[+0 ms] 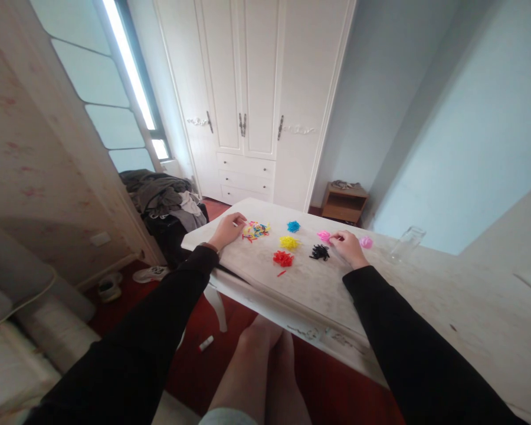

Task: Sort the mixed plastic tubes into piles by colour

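On the table (310, 289), the work looks like sorting small pieces by colour, partway along. The left hand (230, 229) is bent at the left edge of the mixed pile (256, 231); the right hand (346, 245), fingers curled, is at the pink pile (323, 236), far of the black pile (320, 252). The next move seems to call for a light pinch on a single piece. Fingers hide part of the pink pile; whether either hand grips a piece, I cannot tell.
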`<state>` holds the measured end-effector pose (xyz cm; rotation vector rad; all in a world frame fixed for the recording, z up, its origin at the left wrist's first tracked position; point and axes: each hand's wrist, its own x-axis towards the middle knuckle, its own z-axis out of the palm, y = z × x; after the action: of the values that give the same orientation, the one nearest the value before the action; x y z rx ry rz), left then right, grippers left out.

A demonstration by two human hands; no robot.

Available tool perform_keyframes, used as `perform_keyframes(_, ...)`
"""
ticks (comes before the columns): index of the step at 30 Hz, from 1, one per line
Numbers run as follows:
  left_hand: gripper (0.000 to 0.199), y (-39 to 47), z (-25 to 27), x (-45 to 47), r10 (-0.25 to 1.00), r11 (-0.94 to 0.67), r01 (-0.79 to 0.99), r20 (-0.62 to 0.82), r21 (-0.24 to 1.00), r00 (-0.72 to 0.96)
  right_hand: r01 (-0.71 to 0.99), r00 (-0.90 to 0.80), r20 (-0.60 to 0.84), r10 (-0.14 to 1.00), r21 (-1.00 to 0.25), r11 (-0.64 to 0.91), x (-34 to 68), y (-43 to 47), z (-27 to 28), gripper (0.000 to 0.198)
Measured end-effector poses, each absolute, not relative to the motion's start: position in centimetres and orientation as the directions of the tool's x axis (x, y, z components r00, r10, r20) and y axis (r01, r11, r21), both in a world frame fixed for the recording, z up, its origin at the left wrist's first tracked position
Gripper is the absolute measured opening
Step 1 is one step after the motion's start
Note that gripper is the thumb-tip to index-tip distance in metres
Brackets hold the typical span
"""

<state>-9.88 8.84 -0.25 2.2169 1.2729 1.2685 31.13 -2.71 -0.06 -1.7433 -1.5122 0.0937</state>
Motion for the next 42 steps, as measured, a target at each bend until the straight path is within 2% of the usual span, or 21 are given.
perform_keyframes(7, 0.02, 8.23, 0.22, -9.71, 0.828, -0.527, 0.545, 0.539, 0.652, 0.157, 0.799, 0.273, 0.437, 0.857, -0.6, 0.051, 31.28, -2.59, -0.23, 0.015)
perform_keyframes(11, 0.026, 8.09, 0.17, -9.67, 0.856, -0.508, 0.528, 0.47, 0.68, 0.217, 0.802, 0.266, 0.436, 0.86, -0.595, 0.054, 31.25, -2.6, -0.31, 0.016)
perform_keyframes(14, 0.027, 8.17, 0.06, -9.67, 0.849, -0.523, 0.542, 0.461, 0.658, 0.26, 0.804, 0.263, 0.435, 0.861, -0.592, 0.054, 31.23, -2.63, -0.31, 0.016)
perform_keyframes(21, 0.019, 8.3, 0.0, -9.66, 0.822, -0.562, 0.559, 0.488, 0.61, 0.294, 0.796, 0.255, 0.428, 0.867, -0.602, 0.063, 31.13, -2.69, -0.26, 0.017)
perform_keyframes(27, 0.014, 7.88, 0.34, -9.54, 0.773, -0.618, 0.523, 0.576, 0.587, 0.266, 0.795, 0.257, 0.43, 0.866, -0.603, 0.063, 31.05, -2.75, -0.15, 0.018)
perform_keyframes(35, 0.019, 8.39, 0.14, -9.72, 0.807, -0.573, 0.451, 0.568, 0.684, 0.163, 0.789, 0.266, 0.441, 0.857, -0.61, 0.069, 31.0, -2.75, -0.13, 0.017)
perform_keyframes(42, 0.02, 8.55, 0.01, -9.79, 0.835, -0.546, 0.371, 0.524, 0.751, 0.168, 0.791, 0.266, 0.455, 0.85, -0.606, 0.077, 30.91, -2.61, -0.11, 0.016)
